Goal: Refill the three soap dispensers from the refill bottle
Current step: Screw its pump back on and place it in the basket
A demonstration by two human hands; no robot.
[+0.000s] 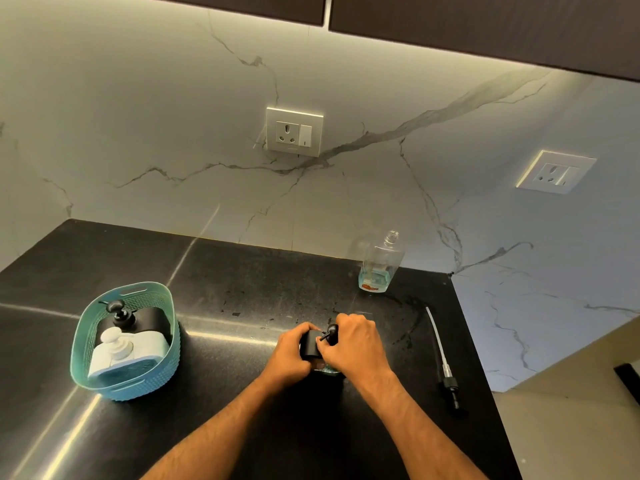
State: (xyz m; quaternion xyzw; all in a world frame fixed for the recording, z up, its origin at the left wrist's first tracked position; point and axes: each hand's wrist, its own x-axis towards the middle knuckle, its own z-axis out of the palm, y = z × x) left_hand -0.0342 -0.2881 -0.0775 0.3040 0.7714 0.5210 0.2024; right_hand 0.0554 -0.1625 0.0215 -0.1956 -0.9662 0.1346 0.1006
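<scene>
On the black worktop (242, 271), left of our hands, we see a teal basket (104, 382) holding two dispensers. Our left hand (292, 351) grips a black dispenser (309, 344); our right hand (356, 344) pinches its pump (330, 331). Right of them lie the refill bottle (379, 263), uncapped, and a loose pump tube (441, 355).

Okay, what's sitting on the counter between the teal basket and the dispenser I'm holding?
Nothing: in the head view, the stretch of black counter between the teal basket and the black dispenser is bare, showing only light reflections.
</scene>
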